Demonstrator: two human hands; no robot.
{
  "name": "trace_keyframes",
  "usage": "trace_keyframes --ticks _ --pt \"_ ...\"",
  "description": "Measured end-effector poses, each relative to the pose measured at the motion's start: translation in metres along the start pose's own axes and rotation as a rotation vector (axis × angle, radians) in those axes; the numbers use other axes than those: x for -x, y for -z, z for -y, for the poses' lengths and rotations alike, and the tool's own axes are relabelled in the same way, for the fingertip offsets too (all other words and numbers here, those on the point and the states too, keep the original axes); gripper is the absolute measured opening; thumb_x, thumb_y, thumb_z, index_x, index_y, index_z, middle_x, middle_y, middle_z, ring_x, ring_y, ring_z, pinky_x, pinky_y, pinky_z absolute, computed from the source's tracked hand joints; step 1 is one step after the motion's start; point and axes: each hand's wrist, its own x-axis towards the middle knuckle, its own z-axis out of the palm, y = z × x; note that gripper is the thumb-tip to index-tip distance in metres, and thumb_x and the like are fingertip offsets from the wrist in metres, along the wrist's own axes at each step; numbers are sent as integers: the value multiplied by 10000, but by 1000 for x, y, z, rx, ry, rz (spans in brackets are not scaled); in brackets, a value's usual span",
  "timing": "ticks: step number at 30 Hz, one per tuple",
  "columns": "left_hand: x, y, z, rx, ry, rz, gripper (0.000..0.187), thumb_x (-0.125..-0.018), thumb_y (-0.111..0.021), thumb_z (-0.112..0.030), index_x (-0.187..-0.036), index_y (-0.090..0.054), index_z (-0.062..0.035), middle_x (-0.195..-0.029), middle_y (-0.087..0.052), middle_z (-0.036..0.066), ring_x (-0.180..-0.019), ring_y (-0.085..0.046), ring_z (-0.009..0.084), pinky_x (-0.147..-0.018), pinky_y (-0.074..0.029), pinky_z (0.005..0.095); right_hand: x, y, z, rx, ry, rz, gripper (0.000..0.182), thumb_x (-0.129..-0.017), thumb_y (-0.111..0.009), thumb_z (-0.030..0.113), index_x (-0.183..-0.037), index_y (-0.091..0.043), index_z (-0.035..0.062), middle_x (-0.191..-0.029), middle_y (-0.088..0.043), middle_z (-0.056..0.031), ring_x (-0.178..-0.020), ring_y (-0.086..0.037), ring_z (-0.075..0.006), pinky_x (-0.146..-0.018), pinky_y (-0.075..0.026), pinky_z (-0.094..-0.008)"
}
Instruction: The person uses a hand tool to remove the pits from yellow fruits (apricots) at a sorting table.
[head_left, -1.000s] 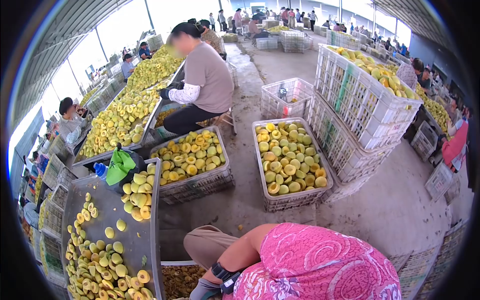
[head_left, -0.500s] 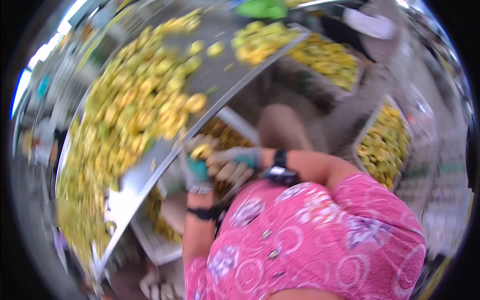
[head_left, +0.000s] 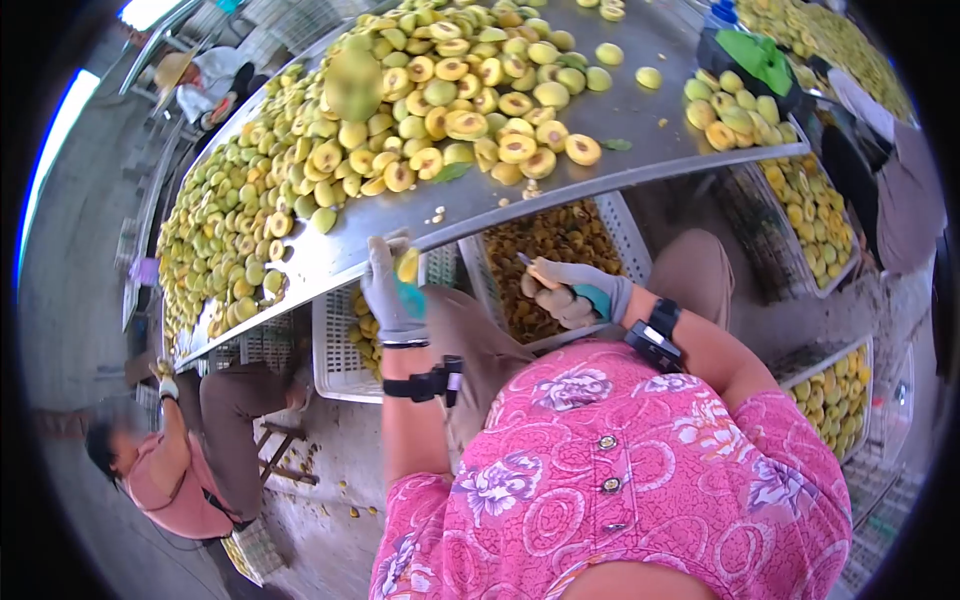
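My left hand (head_left: 392,295), in a grey and green glove, is at the table's near edge with its fingers closed on a yellow fruit piece (head_left: 408,265). To the right, my gloved right hand (head_left: 570,295) is curled round a small tool (head_left: 525,259), whose tip points up and left; its handle is hidden in the fist. Below that hand, a white crate (head_left: 627,235) holds brown-yellow pieces. Halved and whole yellow-green fruits (head_left: 465,125) are heaped on the metal table (head_left: 560,190) beyond both hands.
Another white crate (head_left: 345,385) is under the table by my left forearm. Fruit crates (head_left: 845,270) stand at the right. A co-worker in pink (head_left: 185,480) sits at lower left; other people are at the upper left and right. A green bag (head_left: 755,60) lies at the table's far right.
The view has turned and sharpened. My hands, close together before, are now apart, the left at the table edge and the right over the crate of pieces.
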Motion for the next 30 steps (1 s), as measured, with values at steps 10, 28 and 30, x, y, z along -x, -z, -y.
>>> trace_keyframes --ticks 10,28,30 --pt "-84 41 -62 -1754 -201 -343 511 -849 -649 -358 -1228 -529 -38 -1119 -628 193 -1039 -602 338 -908 -460 402 4 -4 -4 228 -51 -397 435 -935 -490 571 -999 -499 140 -593 -347 97 -397 -288 -18 -355 -220 -209" --pt "-153 58 -16 -944 22 -271 397 -748 -645 -215 -1097 -579 -38 -995 -624 94 -877 -613 214 -719 -504 334 0 -26 -2 512 -42 -498 379 -957 -467 517 -936 -485 139 -582 -360 74 -388 -279 -35 -361 -219 -227" --pt "-124 15 -20 -675 24 -329 301 -763 -589 -166 -1038 -549 -48 -971 -599 77 -857 -610 251 -753 -521 379 -6 -31 4 507 -22 -516 343 -972 -454 479 -935 -476 139 -586 -389 60 -368 -323 -44 -330 -244 -227"
